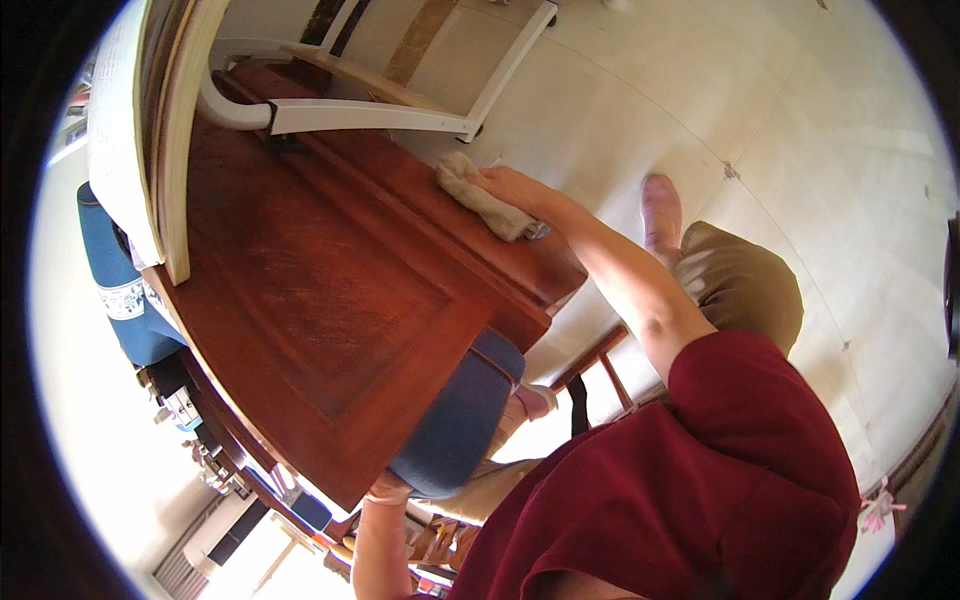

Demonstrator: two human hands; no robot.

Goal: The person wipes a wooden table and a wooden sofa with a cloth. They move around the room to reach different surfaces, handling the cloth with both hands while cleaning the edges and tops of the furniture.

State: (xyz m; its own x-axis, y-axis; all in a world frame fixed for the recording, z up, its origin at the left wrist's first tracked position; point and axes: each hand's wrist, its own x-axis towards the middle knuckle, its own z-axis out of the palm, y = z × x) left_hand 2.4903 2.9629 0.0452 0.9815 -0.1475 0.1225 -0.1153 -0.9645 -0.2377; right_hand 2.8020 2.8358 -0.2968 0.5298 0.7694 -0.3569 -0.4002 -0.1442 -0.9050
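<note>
My right hand (514, 187) holds a bunched beige cloth (487, 202) against the moulded outer edge of a reddish-brown wooden panel (322, 277). A small bluish-grey bit shows at the cloth's near end. The panel has a recessed rectangular field with pale scuff-like streaks. Beneath its near side sits a dark blue padded cushion (457, 420) with a seam. My left hand (386, 487) is at the panel's near corner, beside the cushion. Its fingers are mostly hidden there, so its grip cannot be made out.
A white metal frame (367, 116) stands over the panel's far end. Upright pale boards (176, 150) rise at the left, near another blue cushion (124, 277) with a patterned band. A wooden rail (592, 356) lies near my legs, above the pale tiled floor (750, 97).
</note>
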